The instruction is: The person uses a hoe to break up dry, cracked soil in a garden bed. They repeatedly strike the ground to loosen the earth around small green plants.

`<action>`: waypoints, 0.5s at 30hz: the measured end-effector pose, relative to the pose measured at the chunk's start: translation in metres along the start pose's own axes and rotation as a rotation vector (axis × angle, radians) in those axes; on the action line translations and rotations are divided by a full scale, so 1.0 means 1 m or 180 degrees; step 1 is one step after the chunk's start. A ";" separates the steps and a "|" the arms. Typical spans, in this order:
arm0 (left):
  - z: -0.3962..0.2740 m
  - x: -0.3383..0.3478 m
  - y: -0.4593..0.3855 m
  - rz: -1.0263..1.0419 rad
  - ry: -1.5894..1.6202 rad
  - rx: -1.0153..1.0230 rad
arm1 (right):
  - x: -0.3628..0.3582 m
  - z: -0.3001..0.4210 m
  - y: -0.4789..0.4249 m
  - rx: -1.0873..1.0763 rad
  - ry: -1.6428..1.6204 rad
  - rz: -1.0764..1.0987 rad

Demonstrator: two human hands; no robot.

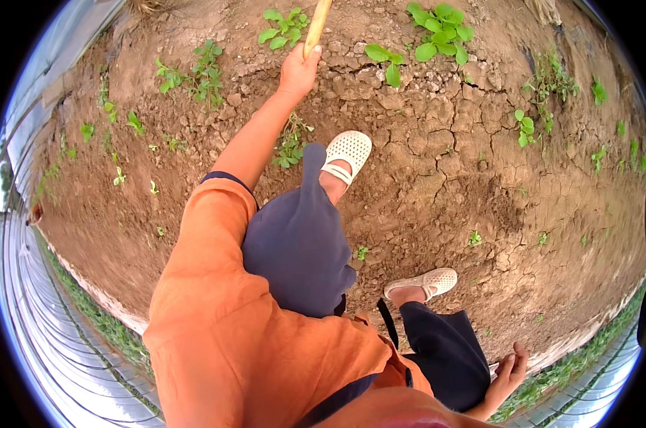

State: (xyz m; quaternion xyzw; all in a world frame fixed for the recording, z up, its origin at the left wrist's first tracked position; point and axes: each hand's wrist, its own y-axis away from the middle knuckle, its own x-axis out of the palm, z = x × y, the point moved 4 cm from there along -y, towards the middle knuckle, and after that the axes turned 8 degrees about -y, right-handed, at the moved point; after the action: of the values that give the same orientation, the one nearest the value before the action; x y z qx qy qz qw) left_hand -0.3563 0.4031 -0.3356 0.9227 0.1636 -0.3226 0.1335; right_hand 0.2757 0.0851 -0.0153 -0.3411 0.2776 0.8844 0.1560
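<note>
My left hand (300, 69) is wrapped around a pale wooden handle (317, 27), which runs out of view at the top edge, so its far end is hidden. Below that arm, my left foot in a cream perforated clog (349, 152) stands on the cracked brown soil (419, 160). At the lower right, my right hand (507, 374) hangs beside my dark trouser leg (446, 348), its fingers loosely bent and nothing seen in it. My other clog (432, 281) points to the right. Close to the gripping hand grows a leafy green seedling (284, 28).
Larger broad-leaved plants (443, 35) grow at the upper right, with a smaller seedling (387, 60) beside them. Weeds (202, 75) stand at the upper left, and several small sprouts dot the soil. A plastic-covered greenhouse wall (50, 321) curves behind a grass strip (101, 321).
</note>
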 end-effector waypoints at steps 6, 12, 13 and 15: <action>0.081 0.012 0.136 0.0467 0.0528 -0.0688 | -0.010 -0.011 0.002 0.0040 -0.0070 -0.0025; 0.031 0.026 0.137 0.0334 0.1110 -0.0690 | -0.016 -0.022 0.005 0.0097 -0.0129 -0.0031; 0.008 0.029 0.116 0.0441 0.1273 -0.0568 | -0.017 -0.023 0.006 0.0107 -0.0110 -0.0053; -0.037 0.033 0.076 0.0503 0.1401 -0.0353 | -0.017 -0.022 0.007 0.0126 -0.0062 -0.0094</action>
State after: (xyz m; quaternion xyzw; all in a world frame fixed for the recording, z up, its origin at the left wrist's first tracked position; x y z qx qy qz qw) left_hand -0.2825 0.3540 -0.3178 0.9719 0.1335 -0.0928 0.1699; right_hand 0.2958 0.0650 -0.0140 -0.3334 0.2885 0.8797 0.1784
